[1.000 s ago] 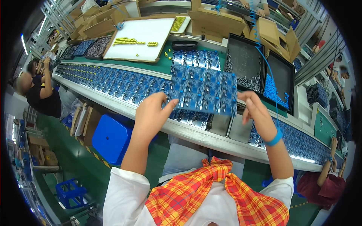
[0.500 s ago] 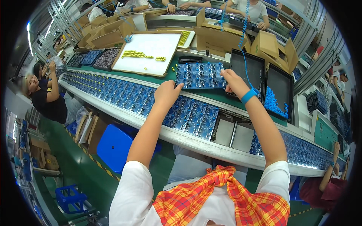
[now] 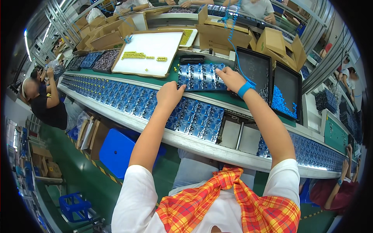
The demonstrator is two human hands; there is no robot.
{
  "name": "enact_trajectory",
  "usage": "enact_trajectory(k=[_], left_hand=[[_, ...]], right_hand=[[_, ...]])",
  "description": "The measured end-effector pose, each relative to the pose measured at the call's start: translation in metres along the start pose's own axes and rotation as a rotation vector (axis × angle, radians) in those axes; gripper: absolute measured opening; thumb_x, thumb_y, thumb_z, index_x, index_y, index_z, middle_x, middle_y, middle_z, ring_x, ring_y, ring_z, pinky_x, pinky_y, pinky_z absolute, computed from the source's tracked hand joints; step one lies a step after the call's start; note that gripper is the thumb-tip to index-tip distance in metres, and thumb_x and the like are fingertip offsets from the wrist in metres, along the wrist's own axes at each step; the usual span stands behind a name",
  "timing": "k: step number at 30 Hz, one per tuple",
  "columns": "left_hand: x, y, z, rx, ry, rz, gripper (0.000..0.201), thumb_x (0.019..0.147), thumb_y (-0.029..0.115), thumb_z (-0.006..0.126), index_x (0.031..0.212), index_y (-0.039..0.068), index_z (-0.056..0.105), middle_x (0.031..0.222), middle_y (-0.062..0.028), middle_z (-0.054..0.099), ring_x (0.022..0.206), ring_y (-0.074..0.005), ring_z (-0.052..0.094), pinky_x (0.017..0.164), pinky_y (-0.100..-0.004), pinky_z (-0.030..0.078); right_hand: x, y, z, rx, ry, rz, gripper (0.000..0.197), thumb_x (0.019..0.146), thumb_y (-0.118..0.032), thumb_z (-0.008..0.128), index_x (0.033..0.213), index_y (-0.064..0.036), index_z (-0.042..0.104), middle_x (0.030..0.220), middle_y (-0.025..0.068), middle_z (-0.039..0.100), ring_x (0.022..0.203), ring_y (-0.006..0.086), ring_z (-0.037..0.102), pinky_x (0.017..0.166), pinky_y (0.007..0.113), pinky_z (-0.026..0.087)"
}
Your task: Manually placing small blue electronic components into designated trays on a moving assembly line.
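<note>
A blue circuit board panel (image 3: 202, 77), set with small parts, is held between my two hands over the green bench behind the conveyor. My left hand (image 3: 170, 94) grips its near left corner, thumb against the edge. Closed on the far right end of the panel is my right hand (image 3: 232, 79), with a blue wrist strap (image 3: 246, 89) behind it. The undersides of my fingers are hidden. Just in front, a row of similar blue circuit boards (image 3: 196, 120) lies along the conveyor. Several tiny yellow parts sit by the panel's left end.
A white board (image 3: 149, 48) with rows of yellow parts stands left of the panel. To the right are two black trays, one with loose blue parts (image 3: 282, 103). A coiled blue cord (image 3: 234, 43) hangs down to the wrist strap. Cardboard boxes (image 3: 281, 50) stand behind; co-workers sit around.
My right hand has drawn slightly left along with the panel's right end, its fingers now more over the top edge. The left hand keeps its grip. The whole view has shifted a little.
</note>
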State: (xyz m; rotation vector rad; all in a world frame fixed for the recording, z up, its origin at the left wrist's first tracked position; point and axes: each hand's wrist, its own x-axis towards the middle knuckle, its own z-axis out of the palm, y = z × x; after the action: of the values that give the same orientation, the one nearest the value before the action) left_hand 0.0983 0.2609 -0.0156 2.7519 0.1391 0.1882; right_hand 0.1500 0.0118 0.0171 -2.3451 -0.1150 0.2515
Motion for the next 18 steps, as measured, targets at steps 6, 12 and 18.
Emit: enact_trajectory(k=[6,12,18], left_hand=[[0.001,0.003,0.004,0.016,0.039,0.010,0.046,0.087,0.047,0.060,0.080,0.002,0.065,0.082,-0.0178,0.068,0.081,-0.0369,0.065,0.069,-0.0457,0.050],[0.002,0.006,-0.001,0.060,-0.013,0.005,0.048,0.088,0.049,0.059,0.082,0.002,0.068,0.082,-0.0181,0.068,0.083,-0.0365,0.066,0.070,-0.0447,0.051],[-0.011,-0.008,-0.023,0.004,-0.056,-0.053,0.050,0.088,0.050,0.058,0.087,0.002,0.070,0.083,-0.0186,0.068,0.085,-0.0363,0.066,0.072,-0.0438,0.051]], right_hand=[[0.009,-0.010,-0.002,-0.061,-0.063,0.059,0.073,0.091,-0.065,0.043,0.118,0.0018,0.055,0.092,0.0151,0.065,0.060,0.0192,0.063,0.054,0.031,0.050],[0.001,-0.020,-0.017,-0.014,-0.091,0.141,0.071,0.091,-0.062,0.045,0.124,-0.0003,0.053,0.097,0.0126,0.066,0.060,0.0173,0.062,0.056,0.032,0.051],[-0.023,-0.013,-0.067,0.266,0.040,-0.086,0.051,0.093,-0.047,0.052,0.116,-0.0027,0.063,0.094,0.0078,0.066,0.072,0.0164,0.065,0.064,0.028,0.052]])
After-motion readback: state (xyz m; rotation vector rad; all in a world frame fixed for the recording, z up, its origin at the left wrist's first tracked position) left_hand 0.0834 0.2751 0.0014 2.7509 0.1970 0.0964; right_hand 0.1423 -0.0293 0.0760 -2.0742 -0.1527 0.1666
